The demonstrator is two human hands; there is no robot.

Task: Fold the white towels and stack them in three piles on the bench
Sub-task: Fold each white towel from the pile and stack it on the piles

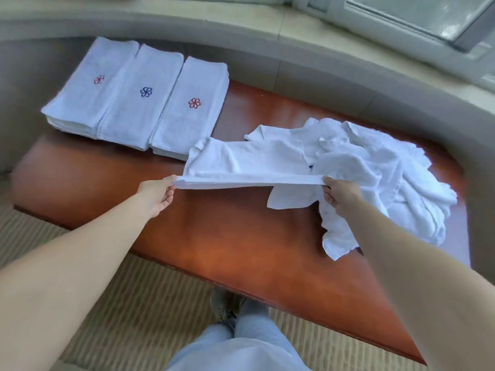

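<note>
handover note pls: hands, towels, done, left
Left hand: grip pinching one end of the held towel.
Right hand: grip on the other end; towel stretched between them above the bench.
Done: three piles of folded towels side by side at the far left of the bench.
Left: fold the held towel and stack it, then work through the unfolded heap on the right.

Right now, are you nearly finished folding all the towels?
Not yet. Done: three piles of folded towels sit side by side at the far left of the bench. In hand: the left hand and right hand pinch the near edge of one towel, stretched flat between them. Left: a heap of unfolded towels on the right still needs folding.
</note>
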